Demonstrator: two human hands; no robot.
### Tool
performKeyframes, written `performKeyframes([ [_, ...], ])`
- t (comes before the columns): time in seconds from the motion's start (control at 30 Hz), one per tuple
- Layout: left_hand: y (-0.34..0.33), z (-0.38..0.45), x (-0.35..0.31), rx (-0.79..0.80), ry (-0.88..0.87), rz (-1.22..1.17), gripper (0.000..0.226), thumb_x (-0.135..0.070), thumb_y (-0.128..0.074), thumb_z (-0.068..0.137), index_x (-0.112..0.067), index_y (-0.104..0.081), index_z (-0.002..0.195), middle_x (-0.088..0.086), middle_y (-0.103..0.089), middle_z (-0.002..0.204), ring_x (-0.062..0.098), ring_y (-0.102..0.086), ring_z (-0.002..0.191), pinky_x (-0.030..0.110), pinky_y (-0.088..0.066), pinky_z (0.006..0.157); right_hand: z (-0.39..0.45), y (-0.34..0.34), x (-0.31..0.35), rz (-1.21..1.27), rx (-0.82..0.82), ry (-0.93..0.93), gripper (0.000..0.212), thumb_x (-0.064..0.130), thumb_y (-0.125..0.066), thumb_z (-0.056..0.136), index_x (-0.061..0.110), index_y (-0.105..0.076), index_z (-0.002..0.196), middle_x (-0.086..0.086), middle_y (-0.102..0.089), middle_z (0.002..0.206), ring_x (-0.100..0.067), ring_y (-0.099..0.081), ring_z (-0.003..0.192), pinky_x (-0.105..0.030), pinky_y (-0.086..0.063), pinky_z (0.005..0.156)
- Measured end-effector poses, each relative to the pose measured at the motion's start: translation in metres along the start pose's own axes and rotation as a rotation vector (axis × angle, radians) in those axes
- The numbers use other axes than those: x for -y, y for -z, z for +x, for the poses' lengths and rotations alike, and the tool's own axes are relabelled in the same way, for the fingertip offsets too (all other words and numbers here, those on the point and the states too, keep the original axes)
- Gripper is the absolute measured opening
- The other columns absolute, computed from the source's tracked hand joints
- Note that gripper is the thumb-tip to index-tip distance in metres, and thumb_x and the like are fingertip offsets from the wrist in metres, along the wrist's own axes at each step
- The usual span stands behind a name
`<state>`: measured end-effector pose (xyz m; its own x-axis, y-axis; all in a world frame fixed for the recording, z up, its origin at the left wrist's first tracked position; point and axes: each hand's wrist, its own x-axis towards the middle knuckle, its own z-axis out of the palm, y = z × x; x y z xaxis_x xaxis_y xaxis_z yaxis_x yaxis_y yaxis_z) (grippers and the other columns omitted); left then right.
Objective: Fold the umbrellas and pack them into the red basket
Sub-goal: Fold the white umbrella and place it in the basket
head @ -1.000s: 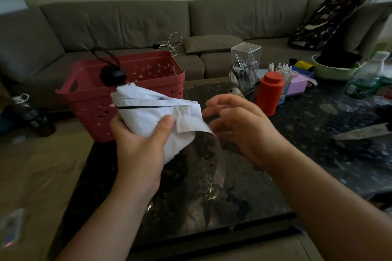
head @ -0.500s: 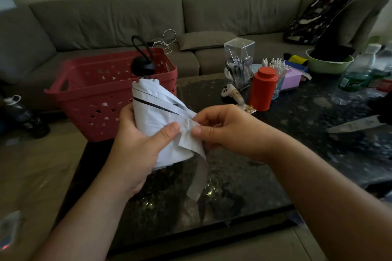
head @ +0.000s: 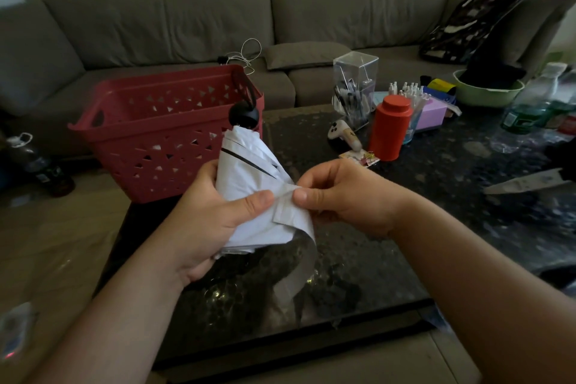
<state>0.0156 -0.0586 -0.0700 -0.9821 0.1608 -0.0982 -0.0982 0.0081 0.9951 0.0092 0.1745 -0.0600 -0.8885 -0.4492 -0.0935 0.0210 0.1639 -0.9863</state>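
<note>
A collapsed white umbrella with a thin black stripe and a black round handle knob points up and away from me over the dark table. My left hand grips its bunched canopy, thumb across the front. My right hand pinches the umbrella's white closure strap beside the left thumb; the strap's loose end hangs down below. The red basket with triangular holes stands on the table's far left corner, just behind the umbrella. I see nothing inside the basket from here.
On the dark glossy table stand a red canister, a clear pen holder, a small game controller, a pink box, plastic bottles and a green bowl. A grey sofa runs behind.
My right hand came in from open air and took hold of the strap. The umbrella tilted more upright, its black knob moving right, toward the basket's right end.
</note>
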Motion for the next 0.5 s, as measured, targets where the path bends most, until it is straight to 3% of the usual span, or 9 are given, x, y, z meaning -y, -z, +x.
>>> performKeyframes([
  [0.17,0.002,-0.002,0.000,0.022,-0.030,-0.030,0.080,-0.022,-0.088,0.064,-0.021,-0.054,0.136,0.007,-0.077,0.118,0.028,-0.078,0.103,0.043,-0.065,0.074,-0.002,0.003,0.003,-0.056,-0.145,0.034,0.014,0.019,-0.085,0.076,0.015,-0.076,0.086,-0.009,-0.074,0.082,-0.021,-0.069,0.078,-0.029,-0.062,0.070],
  [0.33,0.000,0.001,0.001,-0.067,-0.095,-0.075,0.087,-0.024,-0.090,0.059,-0.021,-0.054,0.138,0.006,-0.076,0.122,0.026,-0.077,0.107,0.044,-0.064,0.085,0.000,-0.007,0.008,-0.050,-0.277,0.088,0.014,0.003,-0.074,0.093,0.014,-0.071,0.100,-0.014,-0.074,0.084,-0.022,-0.067,0.074,-0.033,-0.058,0.070],
  [0.43,-0.004,0.001,0.001,-0.125,-0.135,-0.077,0.090,-0.027,-0.091,0.057,-0.024,-0.053,0.138,0.002,-0.075,0.122,0.023,-0.077,0.107,0.042,-0.064,0.084,0.000,-0.022,0.013,-0.027,-0.292,0.071,0.018,0.015,-0.071,0.098,0.025,-0.067,0.112,-0.020,-0.075,0.091,-0.025,-0.067,0.074,-0.040,-0.054,0.070],
  [0.5,-0.006,0.000,0.002,-0.134,-0.150,-0.090,0.088,-0.023,-0.091,0.059,-0.024,-0.052,0.138,0.002,-0.076,0.121,0.023,-0.078,0.105,0.040,-0.065,0.081,-0.001,-0.030,0.011,-0.158,-0.321,0.088,0.031,0.028,-0.078,0.093,0.031,-0.062,0.120,-0.014,-0.077,0.088,-0.022,-0.074,0.074,-0.037,-0.061,0.070],
])
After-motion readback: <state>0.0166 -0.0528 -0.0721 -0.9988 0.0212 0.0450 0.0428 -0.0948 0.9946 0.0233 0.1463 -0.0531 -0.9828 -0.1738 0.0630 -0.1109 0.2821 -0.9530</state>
